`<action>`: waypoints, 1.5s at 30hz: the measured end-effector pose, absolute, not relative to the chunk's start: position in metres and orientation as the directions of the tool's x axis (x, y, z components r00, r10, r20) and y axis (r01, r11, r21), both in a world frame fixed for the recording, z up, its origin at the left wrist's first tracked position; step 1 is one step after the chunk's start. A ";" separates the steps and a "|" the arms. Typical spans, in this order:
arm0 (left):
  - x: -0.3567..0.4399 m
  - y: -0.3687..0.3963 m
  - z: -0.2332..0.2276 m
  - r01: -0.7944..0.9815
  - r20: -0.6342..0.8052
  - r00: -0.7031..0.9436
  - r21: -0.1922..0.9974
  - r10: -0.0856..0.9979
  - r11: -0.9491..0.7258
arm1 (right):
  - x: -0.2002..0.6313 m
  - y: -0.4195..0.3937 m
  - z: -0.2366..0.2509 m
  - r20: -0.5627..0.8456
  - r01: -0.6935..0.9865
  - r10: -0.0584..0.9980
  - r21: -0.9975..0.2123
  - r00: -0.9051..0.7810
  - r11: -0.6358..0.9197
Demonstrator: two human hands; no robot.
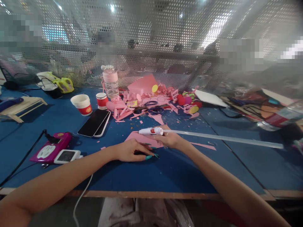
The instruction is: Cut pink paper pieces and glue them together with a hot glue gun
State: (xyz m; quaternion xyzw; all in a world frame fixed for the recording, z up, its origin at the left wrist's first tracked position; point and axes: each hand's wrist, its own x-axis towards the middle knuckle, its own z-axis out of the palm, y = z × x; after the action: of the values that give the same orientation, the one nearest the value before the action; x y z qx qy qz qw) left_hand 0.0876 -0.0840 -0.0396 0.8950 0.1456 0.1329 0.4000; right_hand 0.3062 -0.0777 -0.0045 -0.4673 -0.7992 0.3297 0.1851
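My right hand (170, 138) is closed around a white glue gun (149, 131), its tip pointing left over a sheet of pink paper (132, 136). A long translucent glue stick (224, 138) runs from the back of the gun far to the right. Flat on the near part of the paper lies my left hand (132, 150), palm down with its fingers stretched out and teal nails showing. The paper is partly hidden under both hands. A narrow pink paper strip (203, 145) rests beside my right wrist.
Pink paper scraps (123, 108) and dark-handled scissors (151, 108) are heaped behind my hands. On the left are phones (94, 122), paper cups (81, 104) and a purple power strip (53, 147). A plastic bottle (281, 118) lies right, before a perforated metal screen (151, 44).
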 end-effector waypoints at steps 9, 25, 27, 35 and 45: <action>0.088 -0.085 -0.037 0.125 0.159 0.919 0.750 0.360 -0.650 | 0.336 -0.079 -0.011 -0.018 0.619 0.924 -0.747 -0.382 0.241; 0.088 -0.084 -0.039 0.134 0.152 0.916 0.758 0.372 -0.639 | 0.320 -0.074 -0.005 -0.006 0.596 0.882 -0.739 -0.470 0.313; 0.088 -0.085 -0.039 0.139 0.147 0.917 0.754 0.371 -0.642 | 0.311 -0.072 -0.003 0.005 0.573 0.861 -0.744 -0.508 0.342; 0.088 -0.084 -0.040 0.121 0.157 0.924 0.744 0.348 -0.657 | 0.350 -0.075 -0.002 -0.126 0.625 0.920 -0.767 -0.370 0.146; 0.088 -0.083 -0.041 0.104 0.162 0.932 0.738 0.324 -0.667 | 0.393 -0.082 0.001 -0.160 0.645 0.962 -0.764 -0.221 0.021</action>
State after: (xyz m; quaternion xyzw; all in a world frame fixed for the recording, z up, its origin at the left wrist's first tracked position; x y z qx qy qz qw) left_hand 0.0880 -0.0827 -0.0405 0.9020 0.1186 0.1410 0.3905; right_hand 0.3928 -0.0823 0.0013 -0.5880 -0.6832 0.3792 0.2089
